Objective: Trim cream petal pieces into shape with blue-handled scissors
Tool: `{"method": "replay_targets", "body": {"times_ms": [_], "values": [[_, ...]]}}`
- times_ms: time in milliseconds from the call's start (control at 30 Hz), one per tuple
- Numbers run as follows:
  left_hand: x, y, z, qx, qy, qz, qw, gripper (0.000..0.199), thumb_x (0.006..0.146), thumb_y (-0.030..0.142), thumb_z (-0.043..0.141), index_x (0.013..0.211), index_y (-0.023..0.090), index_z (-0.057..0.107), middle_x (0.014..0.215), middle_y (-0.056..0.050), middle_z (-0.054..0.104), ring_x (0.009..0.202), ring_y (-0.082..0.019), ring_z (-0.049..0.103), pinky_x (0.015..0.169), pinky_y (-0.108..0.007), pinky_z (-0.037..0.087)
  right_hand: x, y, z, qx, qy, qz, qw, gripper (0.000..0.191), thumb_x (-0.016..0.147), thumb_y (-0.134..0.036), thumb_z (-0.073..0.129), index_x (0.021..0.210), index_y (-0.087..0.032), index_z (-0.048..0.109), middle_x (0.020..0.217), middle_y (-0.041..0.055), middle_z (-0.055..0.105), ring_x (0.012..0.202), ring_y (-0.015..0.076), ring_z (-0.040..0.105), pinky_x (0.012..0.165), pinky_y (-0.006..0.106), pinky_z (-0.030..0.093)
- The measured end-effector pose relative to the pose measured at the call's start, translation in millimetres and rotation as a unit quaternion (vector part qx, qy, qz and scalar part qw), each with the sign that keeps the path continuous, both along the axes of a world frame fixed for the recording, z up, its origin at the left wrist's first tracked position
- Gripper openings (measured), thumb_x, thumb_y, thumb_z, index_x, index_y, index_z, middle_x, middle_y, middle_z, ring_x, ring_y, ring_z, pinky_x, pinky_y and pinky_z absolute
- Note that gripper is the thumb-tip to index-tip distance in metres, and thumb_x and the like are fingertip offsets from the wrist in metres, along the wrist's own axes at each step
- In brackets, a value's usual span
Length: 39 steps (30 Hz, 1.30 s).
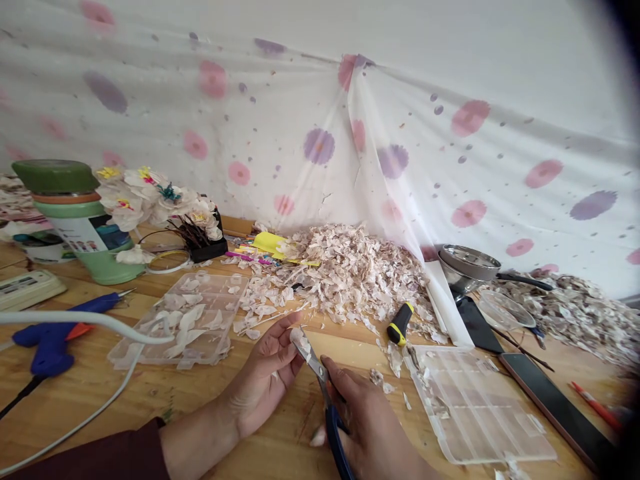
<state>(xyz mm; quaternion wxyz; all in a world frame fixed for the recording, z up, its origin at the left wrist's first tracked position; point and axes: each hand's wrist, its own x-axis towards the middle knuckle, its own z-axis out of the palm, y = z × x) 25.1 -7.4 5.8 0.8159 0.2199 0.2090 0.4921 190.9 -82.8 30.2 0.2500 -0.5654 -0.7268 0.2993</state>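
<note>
My left hand (273, 373) pinches a small pale petal-like flake (300, 341) between thumb and fingers. My right hand (367, 413) grips a pair of scissors (315, 365) with dark blue handles, and the blades reach up to the flake. Just beyond both hands spreads a large heap of dried whitish flakes (360, 267). Left of my left hand lies a clear divided tray (140, 333) with several bigger flakes in it. A second clear compartment box (485, 413) lies right of my right hand.
A blue glue gun (53, 347) and white cable (100, 417) lie at left, near a green bottle (85, 227) and handmade flowers (165, 200). A black-yellow handle (400, 323) sits by the heap. At right are a phone (555, 407), a metal pan (463, 270) and another flake pile (590, 320).
</note>
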Motion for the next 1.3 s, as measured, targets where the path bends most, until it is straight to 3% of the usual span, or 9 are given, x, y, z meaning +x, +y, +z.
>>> {"method": "replay_targets", "body": {"times_ms": [433,600,833,1300], "values": [[2.0,2.3,0.4,-0.005,-0.002,0.003,1.0,0.053,0.058,0.011,0.088,0.105,0.021,0.067,0.085,0.002,0.072,0.075,-0.008,0.066,0.072,-0.016,0.053,0.1,-1.6,-8.4,-0.008,0.046,0.013,0.999,0.044,0.082,-0.034,0.06,0.123,-0.018,0.056,0.085,0.0055,0.067,0.074,0.0224,0.061,0.066,0.029,0.046],[1.4,3.0,-1.3,-0.001,0.003,0.004,1.0,0.05,0.06,0.011,0.086,0.106,0.022,0.067,0.087,0.002,0.072,0.077,-0.009,0.066,0.073,-0.017,0.052,-1.6,-0.6,-3.9,-0.013,0.053,0.007,0.998,0.039,0.081,-0.03,0.058,0.119,-0.02,0.058,0.081,0.0042,0.067,0.073,0.0216,0.062,0.064,0.027,0.046],[0.8,3.5,-3.3,-0.002,0.007,0.008,1.0,0.049,0.061,0.01,0.085,0.105,0.021,0.066,0.084,0.003,0.069,0.074,-0.007,0.064,0.072,-0.016,0.051,-3.3,-1.8,-0.4,-0.04,0.093,0.0,0.995,0.022,0.078,-0.022,0.06,0.1,-0.02,0.061,0.078,0.0005,0.068,0.069,0.0184,0.061,0.064,0.024,0.045],[-1.2,4.8,-1.7,0.019,0.015,0.005,1.0,0.043,0.063,0.01,0.083,0.103,0.02,0.068,0.075,0.004,0.063,0.068,-0.007,0.06,0.07,-0.016,0.05,-2.6,-3.7,-3.0,-0.024,0.077,-0.007,0.997,0.004,0.083,-0.026,0.057,0.085,-0.022,0.057,0.069,-0.0028,0.064,0.061,0.0156,0.058,0.058,0.022,0.04]]}}
